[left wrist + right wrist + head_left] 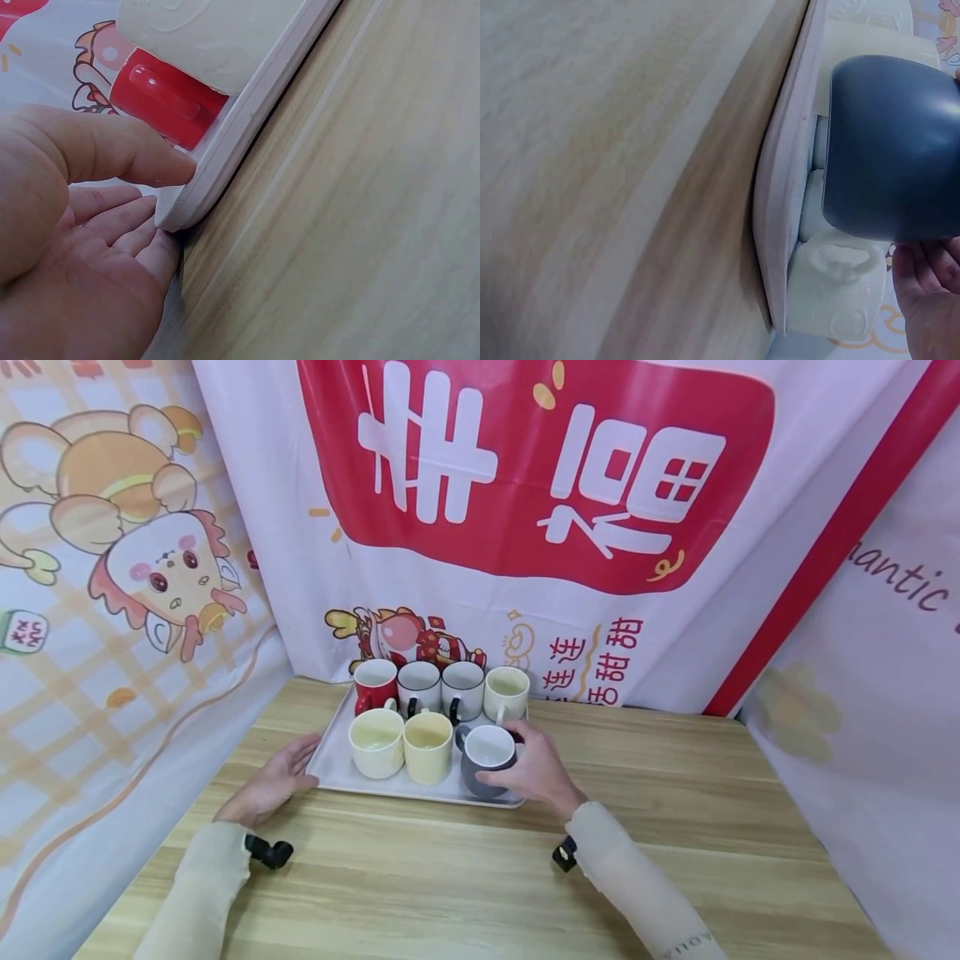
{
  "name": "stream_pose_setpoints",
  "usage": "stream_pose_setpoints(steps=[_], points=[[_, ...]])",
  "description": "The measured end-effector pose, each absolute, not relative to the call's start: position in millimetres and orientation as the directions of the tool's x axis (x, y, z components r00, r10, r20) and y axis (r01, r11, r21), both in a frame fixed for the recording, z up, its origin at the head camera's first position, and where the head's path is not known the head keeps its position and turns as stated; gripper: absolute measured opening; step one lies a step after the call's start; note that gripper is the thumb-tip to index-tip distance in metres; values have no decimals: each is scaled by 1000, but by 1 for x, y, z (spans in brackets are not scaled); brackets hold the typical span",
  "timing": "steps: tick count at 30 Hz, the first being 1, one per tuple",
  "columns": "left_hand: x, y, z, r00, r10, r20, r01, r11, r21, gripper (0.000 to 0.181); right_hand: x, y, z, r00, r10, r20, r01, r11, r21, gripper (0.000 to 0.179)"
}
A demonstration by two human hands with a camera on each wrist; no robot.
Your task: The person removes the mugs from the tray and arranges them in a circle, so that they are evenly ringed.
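My right hand (538, 768) holds a dark grey mug (474, 777) with a white inside, thumb at the near side and fingers at the far side. In the right wrist view the grey mug (892, 150) hangs a little above the tray, with its rounded bottom edge showing. At the tray's front left corner lies my left hand (272, 781). Its thumb (161, 161) touches the rim of the white tray (247, 112), while the other fingers extend along the tray's left side, palm facing up in the left wrist view.
In the back row stand a red mug (375, 681), two white mugs with black handles, and a cream mug (507, 693). A pale cream mug (375, 745) and a yellow mug (427, 747) stand in front. The wooden table (420, 877) meets a printed curtain (270, 552) behind.
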State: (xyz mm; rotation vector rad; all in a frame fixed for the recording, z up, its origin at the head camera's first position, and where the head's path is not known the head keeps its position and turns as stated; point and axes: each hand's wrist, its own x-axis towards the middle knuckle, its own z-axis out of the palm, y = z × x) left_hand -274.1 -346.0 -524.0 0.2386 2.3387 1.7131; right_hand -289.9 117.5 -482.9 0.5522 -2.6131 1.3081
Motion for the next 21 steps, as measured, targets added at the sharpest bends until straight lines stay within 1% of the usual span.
stream_pose_setpoints(steps=[6, 10, 16, 21], points=[[-274, -345, -524, -958, 274, -86, 0, 299, 954, 92, -290, 142, -478, -872, -335, 355, -485, 512, -709, 80], [-273, -346, -524, -958, 271, -92, -8, 296, 955, 93, -290, 162, -478, -862, -369, 348, -500, 503, -705, 80], [-273, -347, -524, -958, 274, -88, -4, 294, 956, 92, -295, 193, -477, -878, -339, 337, -474, 532, -701, 82], [-273, -345, -523, -958, 272, -89, -6, 291, 957, 93, -305, 215, -476, -886, -318, 338, -461, 528, -713, 81]])
